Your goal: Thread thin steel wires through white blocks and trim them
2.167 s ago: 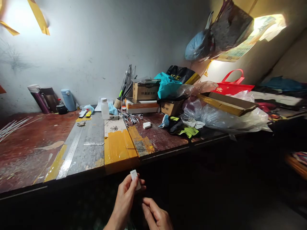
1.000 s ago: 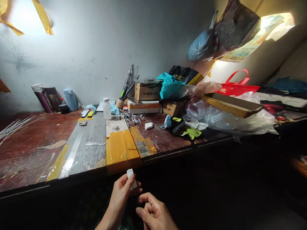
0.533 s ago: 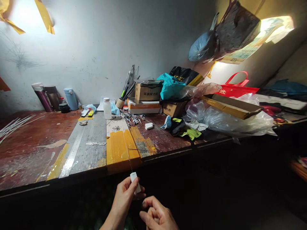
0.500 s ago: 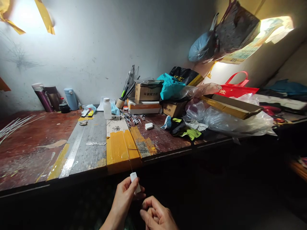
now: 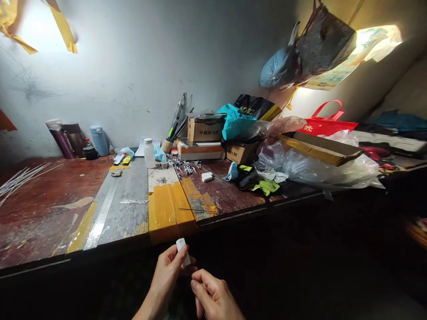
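Left hand grips a small white piece, thumb laid over its face, fingers curled behind; the piece sits just off the near edge of the bench, in front of the tape-covered strip. Long axis points mostly away from the person, far end tipped slightly left. Right hand lies just below and to the right, thumb and index tips drawn together near the piece's lower end; cannot tell if anything is pinched there. The left is nearer, having the piece already. A thin strand shows from the far end up across the tape; its join is too small to make out. Against half a second ago: both hands and piece shifted a little left, right fingertips closer together. Bench goods unchanged.
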Demonstrator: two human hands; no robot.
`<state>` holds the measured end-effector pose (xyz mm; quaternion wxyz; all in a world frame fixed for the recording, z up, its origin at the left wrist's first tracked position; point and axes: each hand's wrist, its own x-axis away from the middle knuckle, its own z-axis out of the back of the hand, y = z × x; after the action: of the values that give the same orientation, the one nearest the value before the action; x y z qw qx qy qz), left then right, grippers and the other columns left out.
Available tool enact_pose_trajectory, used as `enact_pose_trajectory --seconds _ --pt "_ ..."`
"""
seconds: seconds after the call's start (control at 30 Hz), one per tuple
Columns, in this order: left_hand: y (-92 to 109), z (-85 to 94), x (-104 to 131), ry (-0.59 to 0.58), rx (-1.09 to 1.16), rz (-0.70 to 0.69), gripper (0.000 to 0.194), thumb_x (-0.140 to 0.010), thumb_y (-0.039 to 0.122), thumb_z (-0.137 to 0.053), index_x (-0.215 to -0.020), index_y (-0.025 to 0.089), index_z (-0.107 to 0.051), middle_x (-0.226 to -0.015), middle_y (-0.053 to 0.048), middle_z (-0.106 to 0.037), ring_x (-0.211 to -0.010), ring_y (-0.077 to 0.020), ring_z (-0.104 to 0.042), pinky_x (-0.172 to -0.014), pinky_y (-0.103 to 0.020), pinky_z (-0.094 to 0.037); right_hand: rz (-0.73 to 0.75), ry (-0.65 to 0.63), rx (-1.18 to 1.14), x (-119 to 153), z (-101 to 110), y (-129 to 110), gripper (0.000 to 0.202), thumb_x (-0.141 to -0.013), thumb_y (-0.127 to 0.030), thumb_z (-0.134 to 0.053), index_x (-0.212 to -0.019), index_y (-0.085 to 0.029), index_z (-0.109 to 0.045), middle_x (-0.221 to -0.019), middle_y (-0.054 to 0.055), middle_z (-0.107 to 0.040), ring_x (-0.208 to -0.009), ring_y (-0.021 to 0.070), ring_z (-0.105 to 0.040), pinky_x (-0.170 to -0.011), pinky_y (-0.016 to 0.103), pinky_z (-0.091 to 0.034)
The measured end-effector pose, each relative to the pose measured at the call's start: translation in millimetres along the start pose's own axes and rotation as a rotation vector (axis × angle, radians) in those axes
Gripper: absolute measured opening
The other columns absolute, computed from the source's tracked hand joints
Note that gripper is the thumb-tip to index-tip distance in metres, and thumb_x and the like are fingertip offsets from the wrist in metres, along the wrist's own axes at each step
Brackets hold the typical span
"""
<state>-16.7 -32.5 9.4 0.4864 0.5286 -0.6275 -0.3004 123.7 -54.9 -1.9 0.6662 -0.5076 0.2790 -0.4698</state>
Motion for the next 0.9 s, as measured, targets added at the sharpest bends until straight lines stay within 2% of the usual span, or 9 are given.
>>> enact_pose_trajectory --seconds 0.1,0.23,0.37,0.5,0.67,0.8,0.9 --pt "-1 1.2 -1 -0.009 0.005 0.015 0.048 -0.062 0.055 -0.075 -0.082 0.012 -0.065 -0.064 -0.003 -0.068 -0.06 -0.0202 -0.065 -0.063 -0.031 -0.05 0.03 0.002 0.001 0 0 0 0.035 -0.094 -0.042 -0.039 -0.082 -0.016 -0.059 -0.045 -0.004 -0.05 -0.041 0.0083 -0.039 -0.048 0.02 -0.033" --pt "-3 -1.4 -3 -0.014 -0.071 -0.032 0.047 -0.065 0.055 -0.072 -0.081 0.011 -0.066 -0.065 -0.004 -0.067 -0.059 -0.0168 -0.06 -0.056 -0.025 -0.044 0.011 0.056 -0.004 -1 0 4 0.031 -0.09 -0.045 -0.048 -0.092 -0.016 -0.059 -0.052 -0.005 -0.052 -0.04 0.0073 -0.038 -0.044 0.02 -0.03" --pt "-8 -6.9 -4 -0.057 -0.118 -0.049 0.044 -0.068 0.056 -0.069 -0.071 0.012 -0.065 -0.063 -0.005 -0.065 -0.058 -0.0158 -0.056 -0.055 -0.025 -0.041 0.024 0.08 0.029 0 3 15 0.038 -0.091 -0.051 -0.043 -0.082 -0.017 -0.058 -0.051 -0.004 -0.049 -0.041 0.0076 -0.038 -0.044 0.02 -0.03" --pt "-11 -11.6 -4 -0.081 -0.111 -0.05 0.043 -0.07 0.056 -0.067 -0.07 0.012 -0.064 -0.059 -0.003 -0.062 -0.057 -0.0159 -0.056 -0.055 -0.025 -0.041 0.037 0.054 0.024 5 8 20 0.045 -0.093 -0.054 -0.036 -0.081 -0.017 -0.058 -0.046 -0.004 -0.048 -0.042 0.0091 -0.04 -0.047 0.021 -0.032" --pt "-11 -14.6 -3 -0.075 -0.11 -0.058 0.044 -0.07 0.056 -0.068 -0.068 0.012 -0.063 -0.058 -0.003 -0.063 -0.053 -0.0143 -0.055 -0.053 -0.024 -0.042 -0.036 0.058 -0.017 6 11 7 0.036 -0.087 -0.052 -0.049 -0.089 -0.017 -0.057 -0.048 -0.007 -0.044 -0.043 0.0086 -0.039 -0.047 0.02 -0.03" --pt "-7 -11.3 -2 -0.073 -0.06 -0.052 0.042 -0.071 0.052 -0.069 -0.081 0.011 -0.067 -0.065 -0.005 -0.068 -0.061 -0.0177 -0.062 -0.061 -0.027 -0.048 0.052 0.075 0.077 4 9 2 0.04 -0.092 -0.051 -0.038 -0.081 -0.017 -0.057 -0.046 -0.006 -0.043 -0.044 0.0094 -0.04 -0.051 0.021 -0.033" --pt "2 -5.4 -2 -0.023 0.039 -0.039 0.046 -0.071 0.051 -0.071 -0.092 0.011 -0.066 -0.073 -0.007 -0.071 -0.069 -0.022 -0.069 -0.071 -0.033 -0.052 0.04 0.052 0.055 7 5 11 0.045 -0.091 -0.056 -0.037 -0.081 -0.018 -0.058 -0.045 -0.006 -0.042 -0.043 0.009 -0.039 -0.049 0.021 -0.033"
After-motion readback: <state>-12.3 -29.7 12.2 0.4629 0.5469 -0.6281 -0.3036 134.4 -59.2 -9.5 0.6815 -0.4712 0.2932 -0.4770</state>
